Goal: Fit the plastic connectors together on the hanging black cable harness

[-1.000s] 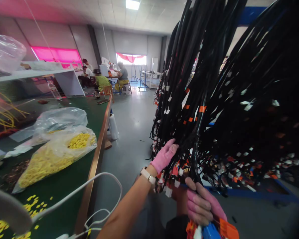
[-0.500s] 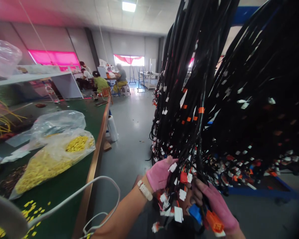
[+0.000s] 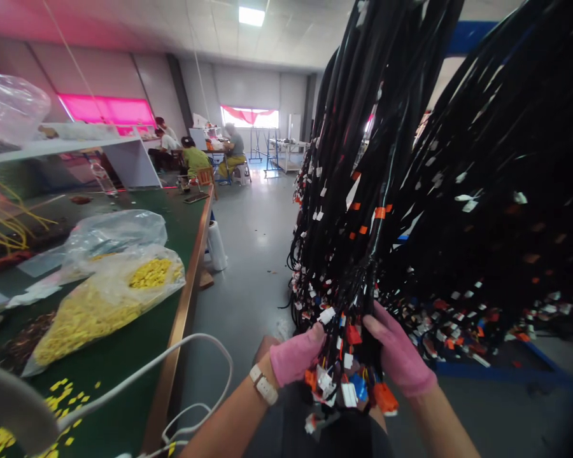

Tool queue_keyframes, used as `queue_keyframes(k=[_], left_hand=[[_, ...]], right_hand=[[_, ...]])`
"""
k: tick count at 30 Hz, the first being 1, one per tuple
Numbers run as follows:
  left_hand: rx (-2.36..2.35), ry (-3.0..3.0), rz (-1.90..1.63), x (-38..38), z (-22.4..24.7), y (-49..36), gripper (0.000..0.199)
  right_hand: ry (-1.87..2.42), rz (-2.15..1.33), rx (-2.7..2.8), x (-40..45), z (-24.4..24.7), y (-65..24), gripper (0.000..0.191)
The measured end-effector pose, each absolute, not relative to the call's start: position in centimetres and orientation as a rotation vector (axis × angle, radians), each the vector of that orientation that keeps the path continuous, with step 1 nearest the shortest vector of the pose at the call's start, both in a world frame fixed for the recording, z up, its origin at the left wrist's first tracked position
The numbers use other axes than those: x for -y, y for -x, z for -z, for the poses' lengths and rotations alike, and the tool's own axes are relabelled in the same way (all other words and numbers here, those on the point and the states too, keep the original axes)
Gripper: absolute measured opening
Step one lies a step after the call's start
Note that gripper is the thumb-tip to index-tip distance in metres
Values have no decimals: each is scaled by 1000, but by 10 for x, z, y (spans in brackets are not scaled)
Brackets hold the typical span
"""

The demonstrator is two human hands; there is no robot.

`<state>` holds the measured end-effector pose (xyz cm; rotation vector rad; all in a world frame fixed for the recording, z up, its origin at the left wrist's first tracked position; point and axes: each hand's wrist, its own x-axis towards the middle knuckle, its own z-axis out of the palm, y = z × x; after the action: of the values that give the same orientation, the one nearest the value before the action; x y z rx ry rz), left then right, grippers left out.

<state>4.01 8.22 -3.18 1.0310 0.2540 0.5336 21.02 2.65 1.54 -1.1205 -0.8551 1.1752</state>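
Note:
A thick mass of black wire harnesses (image 3: 391, 172) hangs from above on the right, its lower ends full of white, orange and blue connectors. My left hand (image 3: 293, 355) in a pink glove grips the left side of one bundle's connector cluster (image 3: 346, 375). In the same kind of glove, my right hand (image 3: 401, 356) clasps the right side of that cluster. An orange connector (image 3: 386, 398) sticks out just under my right palm. A watch sits on my left wrist (image 3: 263, 385).
A long green workbench (image 3: 143, 394) runs along the left, carrying a clear bag of yellow parts (image 3: 105, 302), a second bag (image 3: 117, 230) and a white cable (image 3: 181, 356). A white roll (image 3: 216, 244) stands on the grey floor. Several people sit far back (image 3: 195, 158).
My left hand dropped from the side of the harness mass to the connector cluster. My right hand rose from near my lap; both hands now enclose the bundle's end.

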Motion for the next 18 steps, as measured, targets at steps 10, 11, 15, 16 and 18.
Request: queue_keyframes(k=[10,11,15,16,18], left_hand=[[-79,-550,-400,-79,29,-44,75],[-76,-489,-404,-79,27,-45,73],[-65,-356,-398,-75,14,-43,74],[-70,-344,-406,-73,10,-42,75],[-93,-318,-429,-69,3,-38,76]], right_hand=[[1439,-957,802,-70,11,-218,38],[1460,-933,776,-76,16,-222,37],[1461,-918,744,-94,24,-230,35],[1450,-922,745,-97,24,-231,34],[1428,-930,747,-102,26,-232,32]])
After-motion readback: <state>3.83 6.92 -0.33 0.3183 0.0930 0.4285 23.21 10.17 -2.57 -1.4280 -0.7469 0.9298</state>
